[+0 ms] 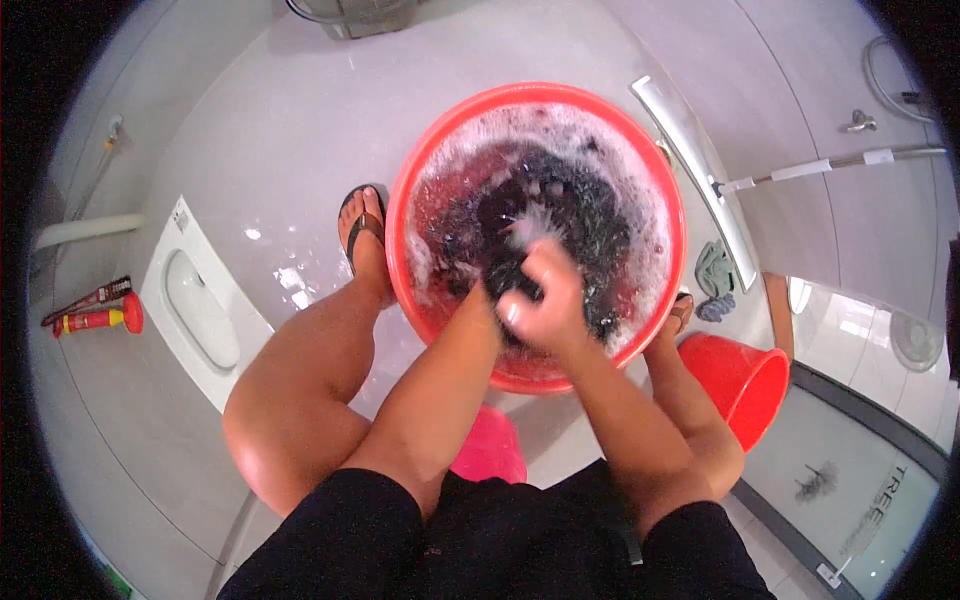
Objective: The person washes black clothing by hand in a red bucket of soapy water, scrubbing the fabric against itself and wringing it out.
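Observation:
A large red plastic basin point(400, 247) stands on the floor between my feet, holding foamy, reddish water. Dark, soaked cloth point(592, 202) lies in the middle of it. My left forearm runs down into the water at the near side; the hand itself is under the surface and cloth, so its grip is hidden. Just above the wet cloth is my right hand point(547, 296), blurred, thumb and fingers curled apart with nothing seen between them. Water splashes up at its fingertips.
A red bucket point(731, 382) lies tipped at the right, near a floor squeegee point(697, 180) and crumpled cloths point(715, 270). At the left are a squat toilet point(199, 300) and a red and yellow plunger point(97, 321). Behind the basin is a dark container point(367, 19); a pink plastic object point(491, 446) is nearer me.

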